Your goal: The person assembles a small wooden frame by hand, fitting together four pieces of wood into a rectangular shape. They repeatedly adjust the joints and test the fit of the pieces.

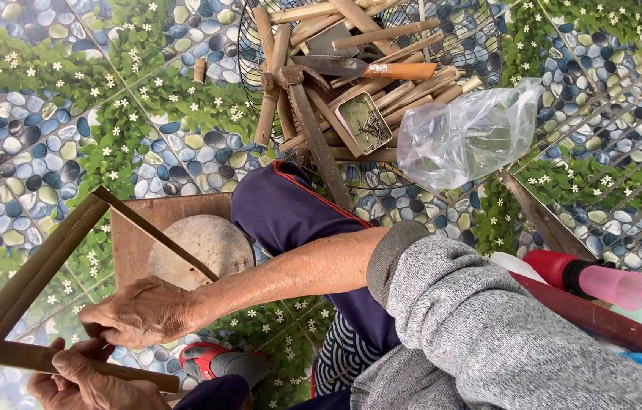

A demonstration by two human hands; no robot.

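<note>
The person wears a grey knitted sweater whose right sleeve (480, 326) is speckled and thick, its ribbed cuff pushed up to the elbow so the forearm is bare. The trousers (291, 216) are dark navy with a thin red stripe along the seam. A red sandal (211, 358) with a grey strap covers one foot.

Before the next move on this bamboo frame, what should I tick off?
1. Right hand grips the frame: ok.
2. Left hand holds the bottom strip: ok.
3. Corners joined: cannot tell.
4. Hammer lies in the basket, near at hand: ok.
5. Nail tin open among the sticks: ok.
6. Wood block beneath the frame: ok.
</note>
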